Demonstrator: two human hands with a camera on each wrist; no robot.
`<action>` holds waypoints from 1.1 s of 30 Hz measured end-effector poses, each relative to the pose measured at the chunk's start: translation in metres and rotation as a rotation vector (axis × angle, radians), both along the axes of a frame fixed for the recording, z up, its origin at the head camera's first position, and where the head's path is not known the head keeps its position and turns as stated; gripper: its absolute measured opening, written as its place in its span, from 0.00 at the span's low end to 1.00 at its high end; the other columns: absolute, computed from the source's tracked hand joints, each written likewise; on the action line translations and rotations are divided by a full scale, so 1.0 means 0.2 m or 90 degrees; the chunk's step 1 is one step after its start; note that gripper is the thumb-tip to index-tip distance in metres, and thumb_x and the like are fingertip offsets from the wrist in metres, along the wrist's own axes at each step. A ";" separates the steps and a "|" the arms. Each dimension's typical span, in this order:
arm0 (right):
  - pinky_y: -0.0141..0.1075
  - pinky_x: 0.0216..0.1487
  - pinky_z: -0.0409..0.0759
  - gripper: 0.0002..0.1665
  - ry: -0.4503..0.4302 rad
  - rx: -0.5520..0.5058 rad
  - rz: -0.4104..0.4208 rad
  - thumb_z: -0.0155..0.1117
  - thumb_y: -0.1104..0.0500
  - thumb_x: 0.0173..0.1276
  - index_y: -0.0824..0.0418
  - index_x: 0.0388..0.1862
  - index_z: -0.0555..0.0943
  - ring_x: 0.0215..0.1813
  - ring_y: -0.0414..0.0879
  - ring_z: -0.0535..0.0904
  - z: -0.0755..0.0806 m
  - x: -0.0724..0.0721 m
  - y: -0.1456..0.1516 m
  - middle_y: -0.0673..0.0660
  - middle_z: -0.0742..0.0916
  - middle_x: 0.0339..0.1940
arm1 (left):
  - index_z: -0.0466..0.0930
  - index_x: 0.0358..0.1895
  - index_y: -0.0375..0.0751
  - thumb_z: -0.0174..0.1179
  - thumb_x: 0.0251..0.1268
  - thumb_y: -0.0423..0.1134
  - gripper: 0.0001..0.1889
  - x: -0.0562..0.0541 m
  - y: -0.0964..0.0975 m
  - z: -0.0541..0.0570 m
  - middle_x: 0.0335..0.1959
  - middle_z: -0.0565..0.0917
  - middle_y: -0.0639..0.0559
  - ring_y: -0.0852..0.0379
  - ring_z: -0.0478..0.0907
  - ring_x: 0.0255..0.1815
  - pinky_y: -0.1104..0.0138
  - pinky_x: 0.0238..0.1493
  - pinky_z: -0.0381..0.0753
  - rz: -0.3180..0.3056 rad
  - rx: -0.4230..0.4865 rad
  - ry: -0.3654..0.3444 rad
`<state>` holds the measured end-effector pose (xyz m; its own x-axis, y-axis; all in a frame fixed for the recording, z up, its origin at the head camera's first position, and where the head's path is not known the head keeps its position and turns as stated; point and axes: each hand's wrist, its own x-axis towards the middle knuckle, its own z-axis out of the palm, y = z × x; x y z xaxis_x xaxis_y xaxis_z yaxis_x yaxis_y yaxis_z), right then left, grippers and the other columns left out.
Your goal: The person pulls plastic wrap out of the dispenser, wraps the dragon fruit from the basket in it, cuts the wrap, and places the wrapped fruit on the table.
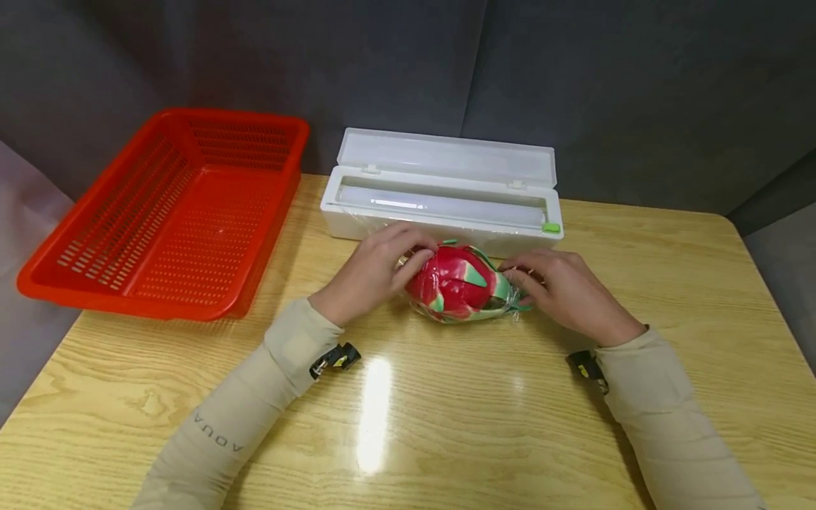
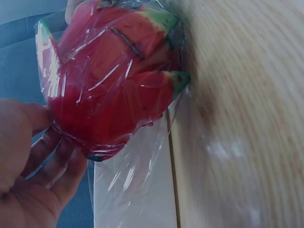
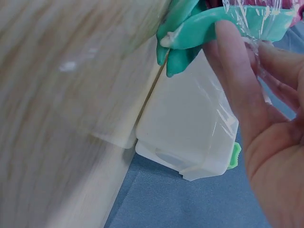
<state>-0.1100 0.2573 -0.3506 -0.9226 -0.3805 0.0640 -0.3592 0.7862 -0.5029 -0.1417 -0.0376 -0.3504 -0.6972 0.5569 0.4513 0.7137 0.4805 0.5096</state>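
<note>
A red dragon fruit (image 1: 454,280) with green-tipped scales lies on the table under clear cling film (image 2: 109,80). At its left end my left hand (image 1: 385,262) holds it, thumb and fingers curled against the film-covered tip. My right hand (image 1: 564,290) is at the other end, by the long green leaves (image 3: 204,28), pinching gathered cling film (image 3: 257,52) between thumb and fingers. Just behind stands a white cling film dispenser (image 1: 440,230), its lid raised and a roll (image 1: 440,204) inside. Film also hangs over the dispenser's front.
A red perforated plastic basket (image 1: 255,234) stands on the left of the wooden table (image 1: 459,411). On the dispenser's right end sits a green slider (image 1: 551,228). Dark grey cloth (image 1: 408,64) hangs behind the table.
</note>
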 end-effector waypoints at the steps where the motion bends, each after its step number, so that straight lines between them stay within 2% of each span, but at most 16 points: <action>1: 0.32 0.36 0.87 0.10 0.013 0.006 -0.003 0.66 0.57 0.75 0.58 0.51 0.85 0.33 0.42 0.88 0.00 0.00 0.00 0.57 0.90 0.42 | 0.84 0.52 0.40 0.62 0.75 0.37 0.09 0.00 0.00 0.00 0.51 0.88 0.47 0.52 0.86 0.54 0.61 0.60 0.86 0.000 0.000 0.001; 7: 0.39 0.40 0.84 0.06 0.100 0.013 -0.019 0.71 0.59 0.71 0.56 0.42 0.82 0.38 0.43 0.86 -0.02 0.00 -0.01 0.52 0.91 0.37 | 0.85 0.51 0.39 0.61 0.75 0.36 0.09 0.00 0.01 -0.01 0.50 0.88 0.46 0.52 0.85 0.53 0.62 0.58 0.87 0.000 -0.002 0.016; 13: 0.37 0.39 0.84 0.04 0.132 -0.011 -0.024 0.73 0.63 0.68 0.55 0.37 0.85 0.37 0.42 0.84 -0.02 0.01 -0.02 0.52 0.88 0.37 | 0.85 0.50 0.39 0.60 0.75 0.36 0.08 0.01 0.01 0.00 0.50 0.88 0.46 0.52 0.85 0.53 0.61 0.59 0.86 0.002 -0.004 0.017; 18: 0.28 0.36 0.83 0.02 0.082 -0.042 -0.032 0.72 0.61 0.69 0.55 0.38 0.86 0.32 0.37 0.85 -0.01 0.01 -0.01 0.51 0.89 0.34 | 0.85 0.51 0.39 0.60 0.75 0.36 0.09 0.02 0.02 0.01 0.51 0.88 0.46 0.52 0.85 0.54 0.61 0.60 0.86 0.004 -0.009 0.011; 20: 0.28 0.35 0.84 0.01 0.058 -0.051 -0.032 0.70 0.60 0.71 0.55 0.40 0.86 0.31 0.38 0.87 0.00 0.02 -0.01 0.52 0.91 0.34 | 0.85 0.51 0.39 0.60 0.75 0.36 0.09 0.02 0.02 0.01 0.51 0.88 0.46 0.51 0.85 0.54 0.61 0.60 0.86 0.005 -0.011 0.011; 24: 0.41 0.43 0.89 0.04 0.029 -0.037 -0.021 0.67 0.62 0.72 0.56 0.43 0.86 0.39 0.44 0.89 0.03 0.04 0.00 0.53 0.92 0.38 | 0.85 0.51 0.38 0.60 0.75 0.36 0.09 0.02 0.01 0.01 0.51 0.87 0.46 0.51 0.85 0.54 0.61 0.60 0.86 0.007 -0.016 0.009; 27: 0.50 0.51 0.89 0.08 -0.007 -0.026 -0.004 0.64 0.64 0.72 0.58 0.47 0.85 0.47 0.50 0.90 0.06 0.06 0.00 0.56 0.92 0.44 | 0.85 0.52 0.39 0.59 0.75 0.35 0.10 0.02 0.01 0.02 0.52 0.87 0.46 0.52 0.84 0.54 0.61 0.60 0.86 0.009 -0.023 0.002; 29: 0.51 0.53 0.88 0.12 -0.038 -0.021 0.003 0.64 0.64 0.71 0.60 0.52 0.85 0.50 0.53 0.90 0.07 0.07 0.00 0.57 0.91 0.48 | 0.84 0.52 0.38 0.59 0.74 0.35 0.10 0.02 0.01 0.02 0.53 0.86 0.46 0.52 0.83 0.53 0.61 0.58 0.86 0.008 -0.030 0.001; 33: 0.51 0.55 0.88 0.25 -0.075 -0.005 0.008 0.70 0.60 0.68 0.61 0.64 0.80 0.54 0.54 0.90 0.09 0.09 -0.01 0.59 0.91 0.53 | 0.85 0.52 0.38 0.59 0.72 0.34 0.11 0.02 0.00 0.02 0.53 0.86 0.47 0.52 0.82 0.52 0.62 0.57 0.86 0.004 -0.040 0.009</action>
